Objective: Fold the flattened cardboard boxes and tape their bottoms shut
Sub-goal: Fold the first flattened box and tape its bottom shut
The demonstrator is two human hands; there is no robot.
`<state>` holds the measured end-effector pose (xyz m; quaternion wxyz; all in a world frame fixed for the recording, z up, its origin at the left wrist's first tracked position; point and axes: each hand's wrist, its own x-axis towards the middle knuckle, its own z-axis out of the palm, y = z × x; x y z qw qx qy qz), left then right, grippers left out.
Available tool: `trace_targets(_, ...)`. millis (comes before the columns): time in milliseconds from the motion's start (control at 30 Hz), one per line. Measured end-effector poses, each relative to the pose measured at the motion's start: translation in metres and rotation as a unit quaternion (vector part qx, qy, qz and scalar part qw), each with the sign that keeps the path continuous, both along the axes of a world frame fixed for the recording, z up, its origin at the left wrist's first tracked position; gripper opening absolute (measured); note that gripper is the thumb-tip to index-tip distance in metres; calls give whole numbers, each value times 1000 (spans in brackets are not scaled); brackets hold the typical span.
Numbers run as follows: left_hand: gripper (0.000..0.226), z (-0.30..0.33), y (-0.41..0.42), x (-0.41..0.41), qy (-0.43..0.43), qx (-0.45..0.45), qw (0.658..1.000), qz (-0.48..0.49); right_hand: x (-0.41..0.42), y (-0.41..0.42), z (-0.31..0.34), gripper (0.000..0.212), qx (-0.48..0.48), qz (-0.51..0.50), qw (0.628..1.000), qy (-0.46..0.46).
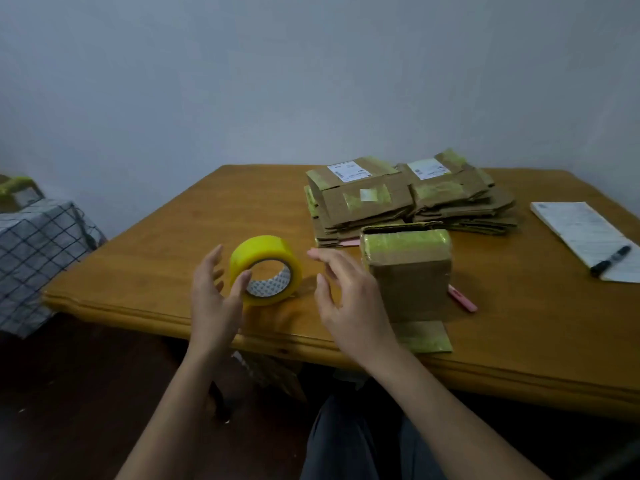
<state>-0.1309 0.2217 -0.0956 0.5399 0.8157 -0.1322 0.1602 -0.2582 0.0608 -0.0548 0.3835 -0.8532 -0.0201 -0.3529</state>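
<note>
A yellow tape roll (266, 268) stands on its edge on the wooden table (166, 265). My left hand (214, 292) is beside its left side with fingers spread, the thumb touching the roll's front rim. My right hand (346, 292) hovers open to the right of the roll, holding nothing. Just right of that hand stands a folded cardboard box (410, 271) with yellow tape across its top and a loose flap lying flat in front of it. Two stacks of flattened cardboard boxes (408, 199) lie behind it.
A pink utility knife (462, 298) lies right of the folded box. A paper pad (588, 233) with a black marker (610, 260) sits at the table's right edge. A checked cloth (34, 258) covers something left of the table. Another box shows under the table's front edge.
</note>
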Motion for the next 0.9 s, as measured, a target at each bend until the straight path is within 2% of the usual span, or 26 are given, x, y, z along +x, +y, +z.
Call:
trace_targets(167,76,-25,11,15,124,-24,990,-65,39,4,-49,40,12,-15,979,205)
trace_targets(300,71,-33,12,27,138,-56,981,-128,60,-2,-67,43,42,-50,958,279)
trace_targets(400,57,-33,12,38,122,-59,978,-157,73,-5,-69,46,32,-57,954,294)
trace_targets(500,49,-38,14,45,146,-117,965,-184,83,-8,-69,48,20,-56,954,295)
trace_targets(633,55,-47,17,48,212,-259,923,-189,91,-12,-72,44,15,-49,955,292)
trace_targets(767,59,-50,24,54,214,-330,899,-192,101,-16,-74,41,42,-46,959,277)
trace_targets(900,58,-52,25,54,212,-353,890,-196,118,-16,-77,39,-12,-47,958,281)
